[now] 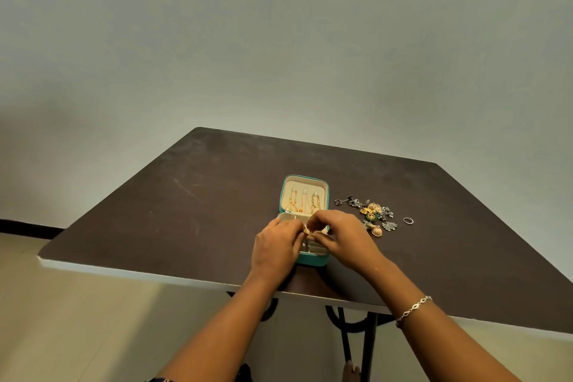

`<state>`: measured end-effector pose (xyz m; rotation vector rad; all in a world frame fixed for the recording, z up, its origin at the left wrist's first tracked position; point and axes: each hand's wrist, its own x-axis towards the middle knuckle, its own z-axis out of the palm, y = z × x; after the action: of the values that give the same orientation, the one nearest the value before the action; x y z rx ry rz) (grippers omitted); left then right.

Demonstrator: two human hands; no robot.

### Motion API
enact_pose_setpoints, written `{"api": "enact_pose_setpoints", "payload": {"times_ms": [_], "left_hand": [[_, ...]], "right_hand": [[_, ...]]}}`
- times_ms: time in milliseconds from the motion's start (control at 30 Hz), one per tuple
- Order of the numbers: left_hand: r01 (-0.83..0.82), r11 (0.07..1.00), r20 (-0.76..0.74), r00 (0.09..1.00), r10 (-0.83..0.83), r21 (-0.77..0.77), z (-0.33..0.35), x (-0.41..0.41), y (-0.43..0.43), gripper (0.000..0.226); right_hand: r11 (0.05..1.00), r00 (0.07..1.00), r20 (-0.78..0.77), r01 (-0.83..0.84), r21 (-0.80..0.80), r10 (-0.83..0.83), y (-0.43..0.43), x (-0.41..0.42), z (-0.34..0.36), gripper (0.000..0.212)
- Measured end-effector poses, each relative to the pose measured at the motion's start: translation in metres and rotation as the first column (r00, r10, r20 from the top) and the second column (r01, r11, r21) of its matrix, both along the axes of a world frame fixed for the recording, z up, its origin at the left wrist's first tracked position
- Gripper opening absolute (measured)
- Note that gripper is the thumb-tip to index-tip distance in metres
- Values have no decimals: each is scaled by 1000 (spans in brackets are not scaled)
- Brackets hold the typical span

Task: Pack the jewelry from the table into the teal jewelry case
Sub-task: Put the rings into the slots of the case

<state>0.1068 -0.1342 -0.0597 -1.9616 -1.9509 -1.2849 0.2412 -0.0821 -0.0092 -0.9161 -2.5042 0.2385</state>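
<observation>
Both hands meet over the open teal jewelry case (313, 259): the left hand (274, 246) and the right hand (342, 237) each pinch with thumb and fingertips a small gold piece of jewelry (307, 230) held between them, just above the case's cream-lined lower tray. Which compartment lies beneath it cannot be told, since the hands cover most of the tray. Behind them the case's raised lid (304, 194) stands open with gold chains (302, 203) hanging against its cream lining. On the dark brown surface (192, 195), just right of the case, lies a loose heap of gold and silver earrings and pendants (373, 211), too small and tangled to count, with a gold dome-shaped earring (376, 230) near its front edge and a thin silver ring (408, 220) apart to the right. A silver link bracelet (414, 308) circles the right wrist. Dark metal legs (356, 338) show under the surface's near edge.
</observation>
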Motion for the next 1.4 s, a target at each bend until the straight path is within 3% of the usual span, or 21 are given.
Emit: {"api": "enact_pose_setpoints", "payload": {"times_ms": [233,467,967,1400], "left_hand": [[14,1000,-18,1000,-14,-5,0,1,0,14],[3,998,-29,1000,-5,-70,0,0,0,19],[7,996,-24,1000,-9,-92,3,1,-1,20],[6,995,-21,1000,-8,-95,3,0,-2,19]], "right_hand": [[994,1000,19,9,113,-11,-1,-3,-1,13],[996,996,-63,72,47,-69,6,9,3,10],[992,991,81,98,75,-104,3,10,-8,19],[995,996,22,83,56,-84,0,11,-15,8]]}}
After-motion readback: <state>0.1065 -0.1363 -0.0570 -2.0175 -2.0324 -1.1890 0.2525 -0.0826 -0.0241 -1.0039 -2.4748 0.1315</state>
